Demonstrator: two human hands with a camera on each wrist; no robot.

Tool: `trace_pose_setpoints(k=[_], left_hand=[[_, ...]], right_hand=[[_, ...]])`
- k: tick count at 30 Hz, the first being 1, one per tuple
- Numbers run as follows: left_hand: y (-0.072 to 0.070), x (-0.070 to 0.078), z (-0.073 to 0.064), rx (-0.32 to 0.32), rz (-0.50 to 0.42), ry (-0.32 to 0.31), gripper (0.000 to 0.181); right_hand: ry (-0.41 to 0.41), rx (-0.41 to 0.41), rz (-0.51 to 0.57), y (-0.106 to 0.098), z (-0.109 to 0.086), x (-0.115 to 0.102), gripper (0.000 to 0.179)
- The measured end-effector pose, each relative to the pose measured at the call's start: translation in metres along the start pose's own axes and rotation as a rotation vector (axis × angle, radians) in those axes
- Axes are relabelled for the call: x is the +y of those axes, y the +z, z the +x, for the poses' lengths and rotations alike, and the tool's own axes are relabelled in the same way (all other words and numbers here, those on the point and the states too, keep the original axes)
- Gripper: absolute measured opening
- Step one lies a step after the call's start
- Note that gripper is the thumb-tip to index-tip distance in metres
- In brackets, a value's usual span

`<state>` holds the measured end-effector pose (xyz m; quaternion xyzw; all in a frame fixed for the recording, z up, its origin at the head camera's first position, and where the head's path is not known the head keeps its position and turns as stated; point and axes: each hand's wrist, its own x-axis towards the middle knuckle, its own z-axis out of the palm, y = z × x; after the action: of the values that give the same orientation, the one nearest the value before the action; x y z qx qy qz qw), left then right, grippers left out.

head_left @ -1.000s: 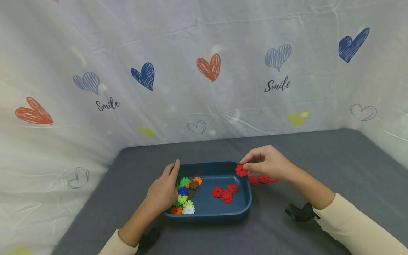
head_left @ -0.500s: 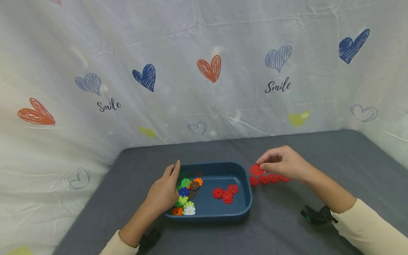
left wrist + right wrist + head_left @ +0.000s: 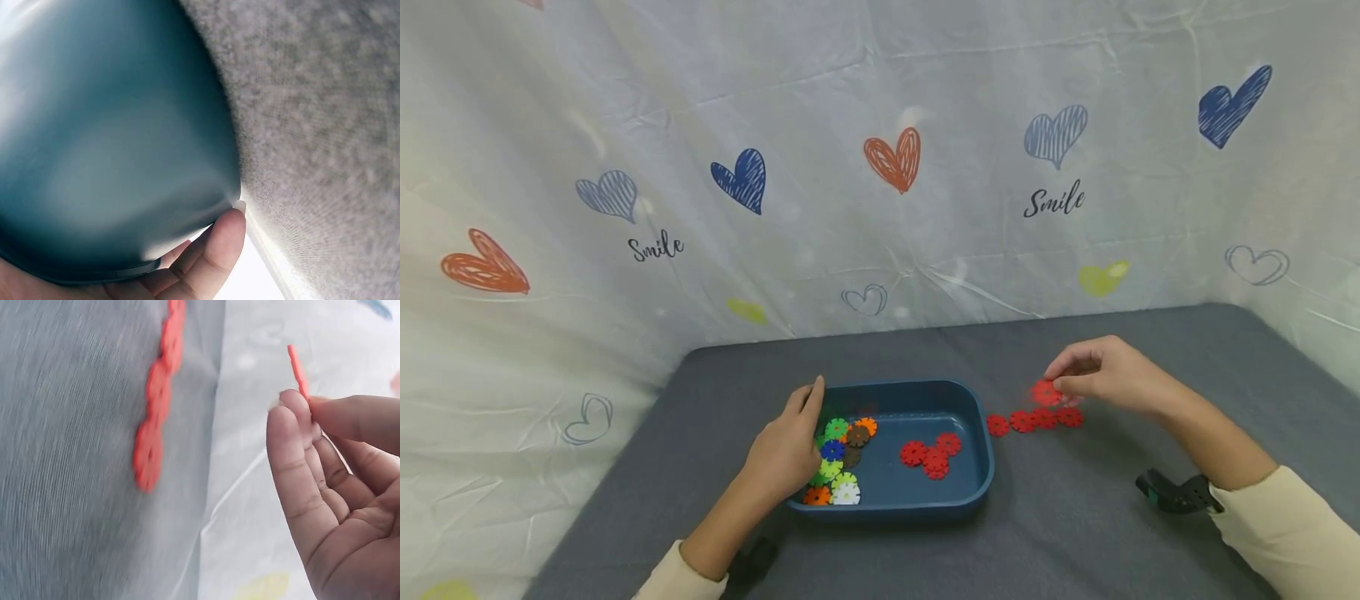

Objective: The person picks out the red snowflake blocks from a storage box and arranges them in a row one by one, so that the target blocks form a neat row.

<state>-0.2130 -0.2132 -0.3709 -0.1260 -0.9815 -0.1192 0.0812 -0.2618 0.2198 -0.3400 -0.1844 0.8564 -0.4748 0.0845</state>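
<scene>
My left hand (image 3: pixel 781 450) grips the left end of a dark blue plastic tray (image 3: pixel 895 507), its fingers curled against the tray's outer wall (image 3: pixel 125 144) in the left wrist view. Off the tray's right side, my right hand (image 3: pixel 1116 379) pinches one red notched plastic disc (image 3: pixel 1045 392) between thumb and fingertips. That disc shows edge-on in the right wrist view, held above the table. Beneath it runs a row of red discs (image 3: pixel 1043 419) lying on the cloth, several of them touching or overlapping. A small cluster of red discs (image 3: pixel 936 460) lies inside the tray.
At the tray's left end lies a mixed pile with a blue disc (image 3: pixel 832 450), a white disc (image 3: pixel 846 494) and others in green, orange and brown. A grey cloth (image 3: pixel 880 558) covers the table. Behind hangs a white curtain (image 3: pixel 970 208) printed with hearts.
My right hand has moved right, away from the tray's rim, carrying the red disc over the row. More of the row is uncovered. My left hand and the tray stay put.
</scene>
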Motion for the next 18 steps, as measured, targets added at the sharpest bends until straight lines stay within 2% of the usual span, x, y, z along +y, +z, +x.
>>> trace_pose_setpoints(k=[11,18], left_hand=[[0.001,0.000,0.000,0.001,0.001,0.002,0.078],[0.001,0.000,-0.001,0.008,-0.007,0.007,0.078]], right_hand=[[0.118,-0.081,-0.005,-0.024,-0.001,0.036,0.020],[0.147,-0.111,-0.108,-0.029,0.000,0.047,0.017]])
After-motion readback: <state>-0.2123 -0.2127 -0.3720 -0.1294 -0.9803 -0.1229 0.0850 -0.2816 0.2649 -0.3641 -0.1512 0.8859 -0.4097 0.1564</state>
